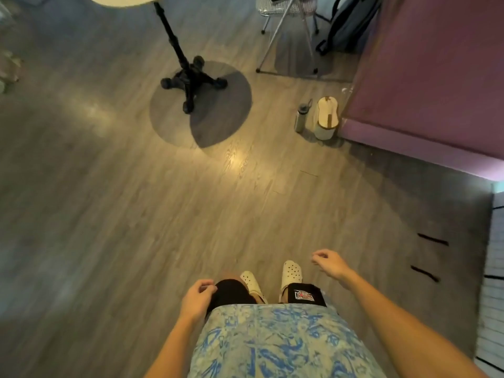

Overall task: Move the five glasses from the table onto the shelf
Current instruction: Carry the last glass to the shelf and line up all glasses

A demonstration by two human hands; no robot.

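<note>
I look down at a wooden floor and my own legs. My left hand (197, 297) hangs by my left thigh, fingers loosely curled, holding nothing. My right hand (328, 263) is out in front of my right foot, fingers loosely bent and apart, also holding nothing. A round pale table (125, 0) shows only as an edge at the top, on a black pedestal (188, 77). No glasses and no shelf are visible in this view.
A purple block (425, 85) fills the right side. A grey bottle (300, 118) and a white bin (326, 121) stand on the floor beside it. A wire chair (286, 9), a metal stand (289, 39) and a backpack (349, 23) are at the top right.
</note>
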